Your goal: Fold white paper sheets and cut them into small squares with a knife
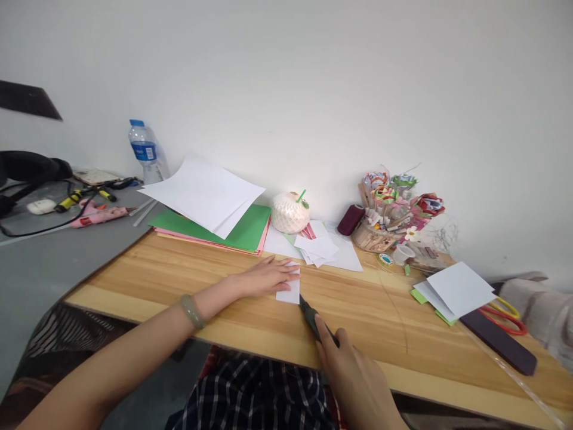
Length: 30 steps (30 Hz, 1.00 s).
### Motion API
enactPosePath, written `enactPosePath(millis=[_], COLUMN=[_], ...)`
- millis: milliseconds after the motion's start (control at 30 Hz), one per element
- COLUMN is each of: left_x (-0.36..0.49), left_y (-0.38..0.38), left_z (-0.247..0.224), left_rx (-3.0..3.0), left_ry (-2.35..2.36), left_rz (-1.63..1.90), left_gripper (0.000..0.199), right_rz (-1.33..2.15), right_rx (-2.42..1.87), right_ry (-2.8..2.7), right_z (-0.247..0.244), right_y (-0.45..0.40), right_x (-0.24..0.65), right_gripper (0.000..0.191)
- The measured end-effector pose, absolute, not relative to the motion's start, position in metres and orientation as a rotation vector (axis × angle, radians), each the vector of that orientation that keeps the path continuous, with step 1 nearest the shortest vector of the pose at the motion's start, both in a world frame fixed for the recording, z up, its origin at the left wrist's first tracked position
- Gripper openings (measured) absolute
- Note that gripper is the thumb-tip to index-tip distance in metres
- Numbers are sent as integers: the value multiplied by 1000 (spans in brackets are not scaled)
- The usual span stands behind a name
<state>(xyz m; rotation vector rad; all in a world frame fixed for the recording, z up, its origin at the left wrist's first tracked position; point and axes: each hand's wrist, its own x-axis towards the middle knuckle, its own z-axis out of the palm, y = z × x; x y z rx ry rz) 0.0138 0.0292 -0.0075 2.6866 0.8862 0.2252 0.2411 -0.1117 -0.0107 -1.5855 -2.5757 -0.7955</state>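
Observation:
A small white piece of paper (289, 294) lies on the wooden table near its front edge. My left hand (268, 277) rests flat on it with the fingers spread, pressing it to the tabletop. A dark-handled tool (310, 316) is gripped in my right hand (347, 364), its tip at the lower right corner of the paper. The tip is too small to make out clearly, and part of the handle is hidden under my fingers.
Behind my left hand are green and pink sheets (250, 227) under white paper (201, 194). A white woven ball (290, 214), loose paper pieces (317, 247), a basket of paper flowers (376, 237) and a dark thread spool (350, 220) stand along the wall. Folded paper (461, 289) lies right.

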Motion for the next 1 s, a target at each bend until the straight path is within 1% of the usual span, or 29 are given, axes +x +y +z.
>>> enactPosePath(millis=[167,400,733,1000], left_x=[13,13,15,16], left_y=[31,31,32,31], left_z=[-9,-11,-11,-10], left_rx=[2645,2615,2615,2606], left_ry=[862,932,969,985], left_rz=[229,226,208,180], left_gripper=[43,55,61,61], right_rz=[-791,-509,-447,-490], right_rx=[-1667,-2015,-2019,-2043], right_ry=[-2586,-2585,-2628,-2591], right_z=[-5,13,23,26], right_y=[-105,-90,-65,-48], right_x=[235,218,211,213], right_gripper=[37,38,40,41])
